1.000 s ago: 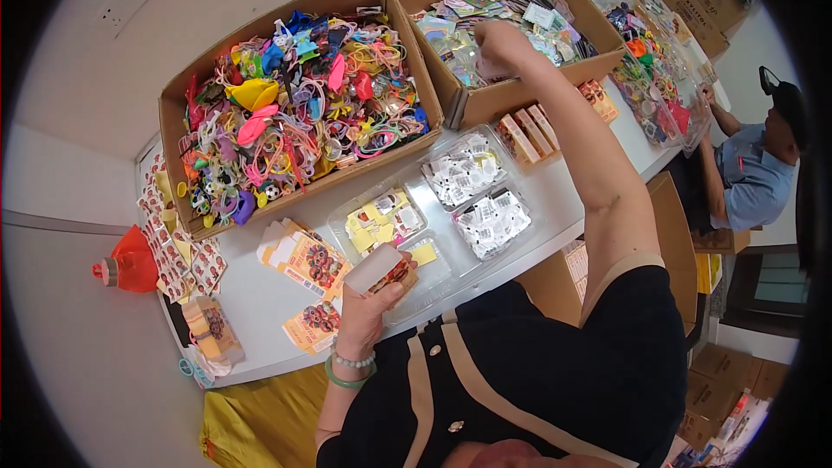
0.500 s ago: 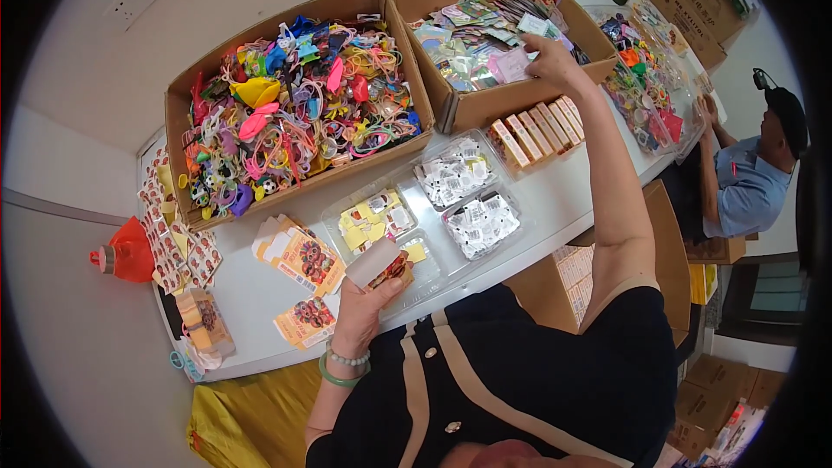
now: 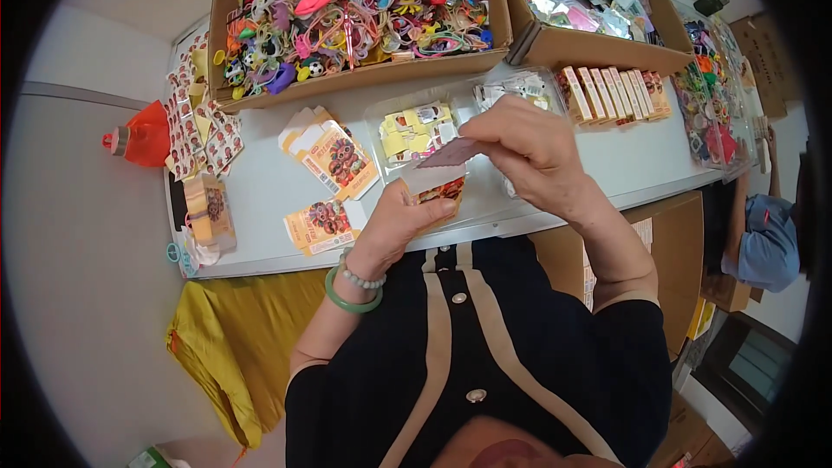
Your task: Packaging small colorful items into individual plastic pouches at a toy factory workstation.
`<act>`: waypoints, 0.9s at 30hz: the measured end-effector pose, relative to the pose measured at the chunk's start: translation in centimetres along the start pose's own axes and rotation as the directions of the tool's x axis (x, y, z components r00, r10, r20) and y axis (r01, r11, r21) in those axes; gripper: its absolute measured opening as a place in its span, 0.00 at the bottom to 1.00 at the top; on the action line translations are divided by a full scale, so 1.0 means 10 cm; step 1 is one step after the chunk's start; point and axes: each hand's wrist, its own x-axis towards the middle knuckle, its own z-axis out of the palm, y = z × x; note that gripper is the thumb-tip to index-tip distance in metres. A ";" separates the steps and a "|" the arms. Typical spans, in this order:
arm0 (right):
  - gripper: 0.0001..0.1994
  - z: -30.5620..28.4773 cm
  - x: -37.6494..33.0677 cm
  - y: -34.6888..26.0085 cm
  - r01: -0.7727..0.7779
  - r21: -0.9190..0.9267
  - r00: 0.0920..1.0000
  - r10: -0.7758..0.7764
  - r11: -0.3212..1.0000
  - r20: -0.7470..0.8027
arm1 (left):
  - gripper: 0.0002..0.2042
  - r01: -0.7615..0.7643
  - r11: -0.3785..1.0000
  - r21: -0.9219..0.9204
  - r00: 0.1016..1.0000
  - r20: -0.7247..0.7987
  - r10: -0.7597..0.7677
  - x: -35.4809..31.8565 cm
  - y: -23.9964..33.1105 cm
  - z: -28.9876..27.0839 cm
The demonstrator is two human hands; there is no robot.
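Note:
Upright in my left hand (image 3: 397, 227) is a small orange printed carton (image 3: 448, 193) with its top flap raised; fingers and thumb are wrapped round it. Just above the carton's mouth, my right hand (image 3: 539, 156) pinches a thin purplish card (image 3: 452, 152) between thumb and fingers. Behind both hands stands a clear tray with yellow and white folded papers (image 3: 414, 132). My right hand partly covers another tray with small white packets (image 3: 524, 87). Flattened printed cartons (image 3: 340, 163) lie left of my left hand.
A cardboard box (image 3: 373, 78) heaped with small colourful toys stands at the back, beside a box (image 3: 607, 48) of shiny cards. Filled cartons (image 3: 611, 94) stand in a row before it. Sticker sheets (image 3: 206, 134) lie far left. A co-worker (image 3: 767, 238) is at the right.
My right hand has come back from the box of cards, bringing a card to the carton in my left hand. The view has tilted down, so the table sits higher.

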 end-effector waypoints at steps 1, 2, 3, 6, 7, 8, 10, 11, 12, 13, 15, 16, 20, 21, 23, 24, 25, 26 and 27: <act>0.13 0.05 -0.02 -0.01 -0.001 0.002 1.000 0.001 1.000 0.003 | 0.23 0.011 0.999 0.032 0.999 0.032 -0.012 -0.03 0.00 -0.01; 0.13 0.08 -0.04 -0.02 -0.012 0.000 0.999 0.012 1.000 0.032 | 0.23 0.011 1.000 0.029 0.999 0.031 -0.012 -0.04 -0.01 -0.02; 0.12 0.11 -0.04 -0.04 -0.024 -0.004 0.998 0.025 1.000 0.061 | 0.23 0.022 0.998 0.058 0.998 0.054 -0.025 -0.05 -0.02 -0.02; 0.14 0.13 -0.10 -0.12 -0.003 -0.031 0.968 0.011 1.000 0.251 | 0.22 0.000 0.996 0.088 0.996 0.085 -0.007 -0.10 -0.05 -0.01; 0.14 0.15 -0.13 -0.15 -0.009 -0.034 0.968 0.018 0.999 0.251 | 0.21 -0.028 0.995 0.095 0.995 0.100 0.018 -0.09 -0.05 0.01; 0.14 0.20 -0.15 -0.20 -0.002 -0.055 0.979 0.013 0.998 0.205 | 0.21 -0.022 0.995 0.093 0.994 0.107 0.011 -0.10 -0.05 0.01; 0.17 0.28 -0.19 -0.28 -0.041 -0.136 0.989 0.059 0.990 0.135 | 0.20 0.031 0.996 0.084 0.993 0.109 -0.040 -0.11 -0.02 -0.02; 0.17 0.31 -0.21 -0.28 -0.059 -0.147 0.989 0.079 0.987 0.129 | 0.20 0.042 0.996 0.083 0.991 0.126 -0.053 -0.13 0.00 -0.01; 0.16 0.36 -0.23 -0.28 0.018 -0.245 0.998 -0.002 0.969 0.069 | 0.20 0.025 0.995 0.092 0.994 0.103 -0.034 -0.15 0.02 0.01; 0.16 0.38 -0.26 -0.26 0.094 -0.345 0.996 -0.092 0.934 0.022 | 0.20 0.003 0.995 0.101 0.997 0.078 -0.011 -0.16 0.03 0.00; 0.16 0.38 -0.36 -0.21 0.048 -0.347 0.998 -0.032 0.937 0.051 | 0.20 0.009 0.995 0.103 0.996 0.086 -0.017 -0.12 -0.01 -0.05; 0.16 0.36 -0.42 -0.16 -0.080 -0.208 0.997 0.074 0.975 -0.036 | 0.25 -0.017 1.000 0.017 0.999 0.029 0.017 -0.11 -0.06 -0.09; 0.15 0.13 -0.82 0.37 -0.415 -0.294 0.908 0.373 0.861 -0.192 | 0.29 -0.094 0.991 -0.092 0.993 -0.084 0.087 -0.04 -0.07 -0.14; 0.15 0.07 -0.89 0.46 -0.418 -0.294 0.907 0.376 0.859 -0.190 | 0.28 -0.122 0.991 -0.051 0.988 -0.105 0.116 -0.03 -0.08 -0.14; 0.12 -0.01 -1.00 0.55 -0.530 -0.522 0.759 0.648 0.669 0.060 | 0.28 -0.106 0.994 -0.025 0.991 -0.090 0.104 -0.01 -0.11 -0.11; 0.11 0.03 -1.00 0.56 -0.517 -0.534 0.766 0.640 0.669 0.060 | 0.27 -0.099 0.995 0.003 0.992 -0.077 0.099 0.00 -0.13 -0.10; 0.11 0.08 -1.01 0.59 -0.522 -0.533 0.763 0.644 0.666 0.057 | 0.27 -0.094 0.996 0.005 0.993 -0.073 0.094 0.01 -0.15 -0.10; 0.11 0.15 -1.01 0.61 -0.520 -0.554 0.766 0.642 0.650 0.035 | 0.27 -0.085 0.993 0.077 0.994 -0.059 0.090 0.02 -0.16 -0.11; 0.11 0.20 -1.04 0.65 -0.518 -0.575 0.768 0.640 0.634 0.014 | 0.27 -0.077 0.986 0.148 0.995 -0.044 0.085 0.03 -0.17 -0.12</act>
